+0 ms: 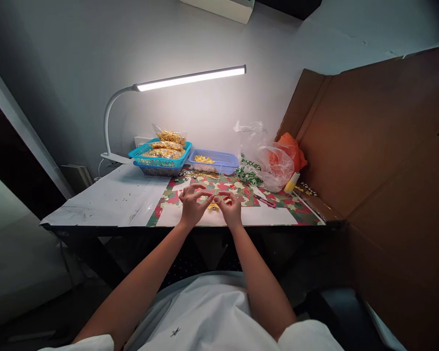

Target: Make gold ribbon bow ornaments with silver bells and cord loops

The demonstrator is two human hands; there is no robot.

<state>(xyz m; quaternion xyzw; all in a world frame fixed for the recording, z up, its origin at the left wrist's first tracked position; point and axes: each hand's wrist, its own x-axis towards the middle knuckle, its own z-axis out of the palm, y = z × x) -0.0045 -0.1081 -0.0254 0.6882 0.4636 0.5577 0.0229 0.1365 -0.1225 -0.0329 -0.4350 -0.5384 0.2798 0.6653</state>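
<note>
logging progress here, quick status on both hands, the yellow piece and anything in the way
Left hand and right hand close together, grip too small to tell. Small yellow piece between them. Pink-handled tool right of them, apart, not blocking.

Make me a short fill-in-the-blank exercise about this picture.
The slim white gooseneck lamp is switched ____.
The bare hand nearer the rectangular turquoise plastic basket is the person's ____ hand.
The crumpled clear plastic bag carries lettering coloured ____.
The tall brown cardboard sheet stands on the person's ____ side.
Missing words: on; left; green; right.
</note>
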